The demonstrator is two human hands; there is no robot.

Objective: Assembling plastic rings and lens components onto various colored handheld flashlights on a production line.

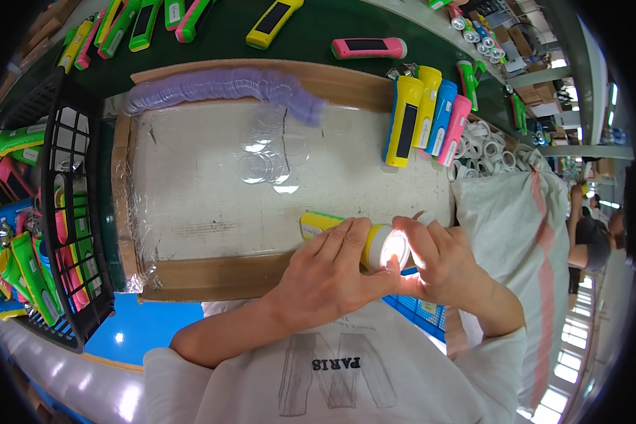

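A yellow flashlight [377, 246] with green edging lies across my hands near the front edge of the shallow carton, its white head glowing brightly. My left hand [321, 272] is wrapped over the body, with the thumb at the lit front. Curled around the head's rim are the thumb and index finger of my right hand [449, 265]. Glare hides the detail between these fingertips. A small whitish piece [424, 217] shows just behind my right fingers; I cannot tell its kind or whether they hold it.
The carton [198, 279] holds loose clear discs [258, 166] and a long row of purple-tinted discs [226, 85]. Upright flashlights [405, 120] stand at its far right, beside white rings [491, 148] and a white sack [502, 233]. A black crate [85, 297] of flashlights stands left; more lie on the green surface [226, 42].
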